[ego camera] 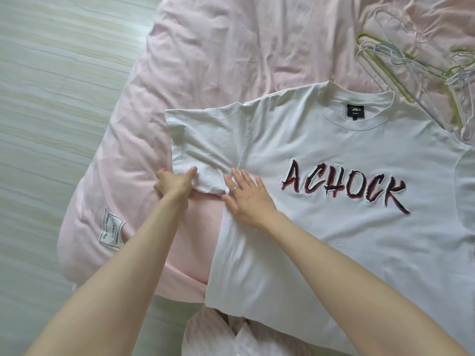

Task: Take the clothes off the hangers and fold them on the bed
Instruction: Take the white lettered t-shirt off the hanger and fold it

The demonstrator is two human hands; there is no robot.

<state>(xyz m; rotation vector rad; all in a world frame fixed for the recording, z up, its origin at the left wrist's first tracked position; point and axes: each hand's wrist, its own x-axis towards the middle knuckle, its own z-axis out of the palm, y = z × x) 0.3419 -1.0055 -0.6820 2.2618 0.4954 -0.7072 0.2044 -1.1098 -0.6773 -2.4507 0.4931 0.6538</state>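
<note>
So, white t-shirt (334,227) spread flat near the bed (231,47) edge.
Left hand (174,185) pinches the sleeve hem; right hand (246,199) presses flat, fingers straight. Hangers (411,65) piled beyond the collar.

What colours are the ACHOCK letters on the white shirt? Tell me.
Black with red edging on the ACHOCK lettering; head view.

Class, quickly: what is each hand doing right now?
Left hand: pinches the sleeve hem of the white T-shirt.
Right hand: open, fingers straight, pressing flat on the T-shirt.
</note>
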